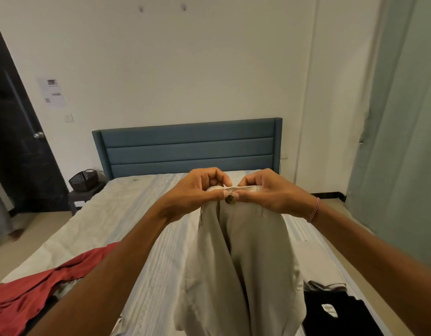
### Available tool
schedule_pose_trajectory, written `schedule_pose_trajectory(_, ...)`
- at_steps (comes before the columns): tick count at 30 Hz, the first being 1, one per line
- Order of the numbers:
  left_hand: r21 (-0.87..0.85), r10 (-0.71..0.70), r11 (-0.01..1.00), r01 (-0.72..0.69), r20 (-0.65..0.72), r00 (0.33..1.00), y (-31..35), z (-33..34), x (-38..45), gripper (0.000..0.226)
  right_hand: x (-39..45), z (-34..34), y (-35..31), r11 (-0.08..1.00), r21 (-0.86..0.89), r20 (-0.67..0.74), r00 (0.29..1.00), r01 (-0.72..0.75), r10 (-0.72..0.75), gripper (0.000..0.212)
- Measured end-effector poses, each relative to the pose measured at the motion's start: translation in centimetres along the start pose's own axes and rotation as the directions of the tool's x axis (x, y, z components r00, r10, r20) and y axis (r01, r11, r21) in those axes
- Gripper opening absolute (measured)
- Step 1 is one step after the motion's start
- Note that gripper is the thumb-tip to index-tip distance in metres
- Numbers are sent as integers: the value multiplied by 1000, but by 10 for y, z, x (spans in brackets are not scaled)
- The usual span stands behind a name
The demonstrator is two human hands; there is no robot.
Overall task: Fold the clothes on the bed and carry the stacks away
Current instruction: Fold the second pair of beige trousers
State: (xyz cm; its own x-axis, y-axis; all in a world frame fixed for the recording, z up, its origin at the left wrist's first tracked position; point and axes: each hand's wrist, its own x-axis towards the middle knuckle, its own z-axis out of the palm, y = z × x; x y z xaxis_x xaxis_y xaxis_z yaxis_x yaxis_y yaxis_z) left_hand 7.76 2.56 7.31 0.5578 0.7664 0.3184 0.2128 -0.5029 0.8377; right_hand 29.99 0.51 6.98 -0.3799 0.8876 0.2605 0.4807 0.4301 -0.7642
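- The red garment (39,284) lies crumpled on the bed (127,214) at the left, limp and light by the look of it; any edge would serve as a hold.
- The left hand (197,192) pinches the waistband of the beige trousers (243,275) beside the button (230,200), fingers (215,177) curled.
- The right hand (265,190) pinches the band's other side; the soft cloth hangs slack, so the stiffer waistband seems the surest hold.
- A folded black garment (335,314) rests at the right.

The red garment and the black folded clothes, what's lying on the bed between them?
In the head view, the beige trousers hang between them from both hands, over striped sheet.
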Motion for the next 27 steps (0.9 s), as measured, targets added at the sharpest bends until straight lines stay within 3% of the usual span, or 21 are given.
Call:
schedule_pose_trajectory(3, 123, -17, 992, 17, -5, 1000, -3, -1, 3, 20, 1, -5, 3, 996, -84, -8, 999, 31, -32, 16)
schedule_pose_trajectory(6, 312, -6, 950, -2, 24, 1000, -6, -5, 5, 18, 3, -8, 8, 973, -226, -34, 998, 50, -59, 21)
schedule_pose_trajectory(9, 417, -26, 909, -10, 82, 996, -6, -13, 7, 12, 3, -14, 11, 949, -312, 48, 998, 52, -38, 28)
schedule_pose_trajectory(11, 453, -55, 891, -6, 122, 991, -7, -19, 9, 11, 2, -21, 13, 939, -342, 117, 993, 21, 20, 29)
schedule_pose_trajectory(14, 481, -56, 876, -35, 174, 983, -7, -25, 15, 6, 8, -28, 22, 947, -309, 190, 981, 85, -26, 49)
schedule_pose_trajectory(18, 551, -30, 830, -89, 202, 979, -9, -31, 23, 19, 14, -39, 22, 948, -301, 213, 976, 104, -40, 62)
schedule_pose_trajectory(21, 654, -170, 755, -47, 264, 950, -24, -38, 19, 28, 17, -52, 22, 890, -435, 246, 969, 135, -26, 52)
schedule_pose_trajectory(27, 562, -393, 817, 128, 380, 837, -41, -60, -6, 34, 18, -77, 37, 792, -606, 245, 966, 83, 86, 58)
